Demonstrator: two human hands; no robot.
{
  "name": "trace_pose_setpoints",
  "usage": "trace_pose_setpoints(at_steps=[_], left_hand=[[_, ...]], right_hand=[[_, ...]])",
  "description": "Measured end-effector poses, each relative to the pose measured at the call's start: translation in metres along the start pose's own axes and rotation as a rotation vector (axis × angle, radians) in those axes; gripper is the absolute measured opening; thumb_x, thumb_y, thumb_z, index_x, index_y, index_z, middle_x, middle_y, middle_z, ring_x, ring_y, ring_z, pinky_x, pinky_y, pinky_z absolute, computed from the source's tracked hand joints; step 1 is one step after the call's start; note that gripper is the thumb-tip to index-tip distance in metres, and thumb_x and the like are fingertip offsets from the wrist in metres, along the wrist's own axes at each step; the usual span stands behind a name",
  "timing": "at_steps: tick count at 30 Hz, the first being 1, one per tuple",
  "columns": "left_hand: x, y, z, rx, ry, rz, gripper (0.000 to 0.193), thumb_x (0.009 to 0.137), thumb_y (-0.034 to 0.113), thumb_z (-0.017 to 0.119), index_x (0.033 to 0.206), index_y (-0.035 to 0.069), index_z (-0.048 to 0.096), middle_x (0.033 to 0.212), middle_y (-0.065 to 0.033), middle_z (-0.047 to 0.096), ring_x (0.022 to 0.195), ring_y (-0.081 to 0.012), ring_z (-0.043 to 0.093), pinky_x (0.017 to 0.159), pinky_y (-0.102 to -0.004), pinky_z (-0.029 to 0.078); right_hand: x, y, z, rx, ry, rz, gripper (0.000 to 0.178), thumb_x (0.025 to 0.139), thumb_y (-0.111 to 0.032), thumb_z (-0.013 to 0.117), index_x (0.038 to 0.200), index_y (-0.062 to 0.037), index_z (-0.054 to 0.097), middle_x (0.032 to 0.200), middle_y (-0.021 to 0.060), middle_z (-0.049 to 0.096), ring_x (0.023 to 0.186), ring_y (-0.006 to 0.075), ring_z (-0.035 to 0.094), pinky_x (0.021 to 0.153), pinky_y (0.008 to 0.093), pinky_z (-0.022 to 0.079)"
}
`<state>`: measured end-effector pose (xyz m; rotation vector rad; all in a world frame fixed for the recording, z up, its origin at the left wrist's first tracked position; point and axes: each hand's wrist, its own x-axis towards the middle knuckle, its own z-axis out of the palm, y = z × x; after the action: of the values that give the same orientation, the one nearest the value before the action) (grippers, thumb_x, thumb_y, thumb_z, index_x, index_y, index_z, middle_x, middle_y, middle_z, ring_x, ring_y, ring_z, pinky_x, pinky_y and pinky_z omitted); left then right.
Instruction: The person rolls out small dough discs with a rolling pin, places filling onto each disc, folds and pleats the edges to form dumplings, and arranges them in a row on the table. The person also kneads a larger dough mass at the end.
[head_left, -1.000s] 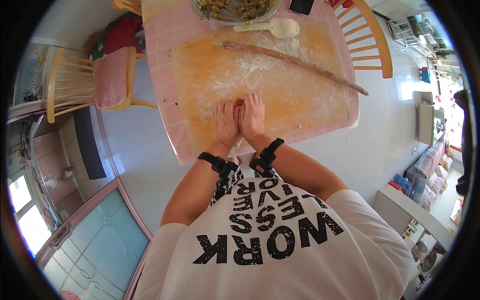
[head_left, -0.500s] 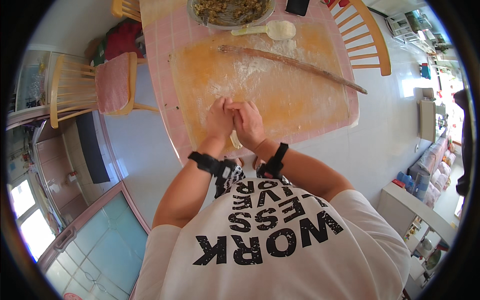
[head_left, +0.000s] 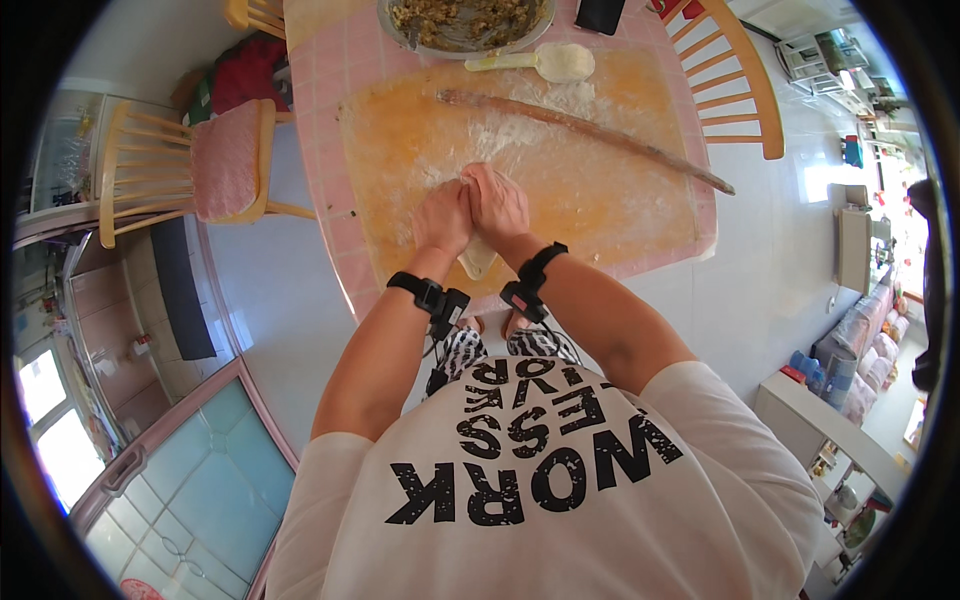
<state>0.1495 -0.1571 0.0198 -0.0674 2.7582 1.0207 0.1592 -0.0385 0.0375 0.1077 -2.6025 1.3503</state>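
My left hand (head_left: 442, 214) and my right hand (head_left: 497, 200) press side by side on a pale piece of dough (head_left: 478, 258). The dough's near end shows below and between my wrists; its far part is hidden under my hands. My fingers are bent and closed over it, the right ones reaching slightly farther. Beneath lies a floury yellow-orange board (head_left: 590, 225). Beyond my hands a long wooden rolling pin (head_left: 590, 130) rests at a slant across the board.
At the board's far edge lies a scoop of flour (head_left: 565, 63). Behind it stands a metal bowl of brown filling (head_left: 470, 48), with a dark phone-like slab (head_left: 600, 14) to its right. Wooden chairs (head_left: 232, 165) flank the pink checked table (head_left: 320, 130).
Both hands have shifted a little, the right one forward, and now bear down on the dough with straighter arms. More of the dough's near end shows.
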Motion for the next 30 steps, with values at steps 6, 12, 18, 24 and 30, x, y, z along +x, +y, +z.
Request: trace_pose_setpoints(at_steps=[6,12,18,24,30], left_hand=[[-0.052,0.013,0.005,0.059,0.092,0.109,0.027,0.1,0.028,0.049,0.091,0.006,0.061,0.092,-0.0191,0.066,0.088,-0.0442,0.061,0.076,-0.0527,0.047],[-0.041,-0.007,0.03,-0.007,0.304,0.303,0.021,0.102,0.024,0.048,0.093,0.009,0.06,0.088,-0.0162,0.063,0.082,-0.0402,0.06,0.072,-0.0512,0.046],[0.001,0.014,0.002,0.069,-0.029,-0.031,0.023,0.103,0.023,0.045,0.092,0.008,0.058,0.09,-0.0203,0.067,0.086,-0.0425,0.063,0.073,-0.0556,0.047],[-0.067,0.016,0.007,0.077,0.156,0.21,0.015,0.099,0.019,0.049,0.093,0.01,0.059,0.093,-0.0142,0.062,0.091,-0.039,0.059,0.078,-0.0494,0.045],[-0.047,-0.004,0.038,0.109,0.303,0.308,0.015,0.099,0.019,0.051,0.093,0.008,0.059,0.094,-0.0152,0.062,0.093,-0.0386,0.058,0.08,-0.0492,0.045]], right_hand=[[-0.061,-0.021,-0.005,0.431,0.162,0.379,0.016,0.092,-0.002,0.056,0.106,-0.0058,0.061,0.096,0.016,0.063,0.093,0.0374,0.059,0.08,0.0439,0.047],[-0.047,0.034,0.02,0.025,0.082,0.016,0.008,0.094,-0.007,0.056,0.101,-0.0068,0.06,0.093,0.0158,0.063,0.089,0.0382,0.059,0.078,0.047,0.047],[-0.005,0.006,0.003,0.059,0.046,0.072,0.01,0.094,-0.007,0.055,0.102,-0.0077,0.06,0.091,0.0155,0.064,0.082,0.0387,0.06,0.077,0.0451,0.048],[-0.063,-0.01,-0.003,0.56,0.096,0.56,0.015,0.094,-0.004,0.052,0.105,-0.0057,0.061,0.094,0.0142,0.065,0.09,0.0371,0.06,0.081,0.0427,0.048],[-0.044,0.041,0.017,0.023,0.1,0.089,0.011,0.095,-0.009,0.054,0.103,-0.0067,0.061,0.096,0.0167,0.066,0.089,0.0394,0.062,0.079,0.0467,0.049]])
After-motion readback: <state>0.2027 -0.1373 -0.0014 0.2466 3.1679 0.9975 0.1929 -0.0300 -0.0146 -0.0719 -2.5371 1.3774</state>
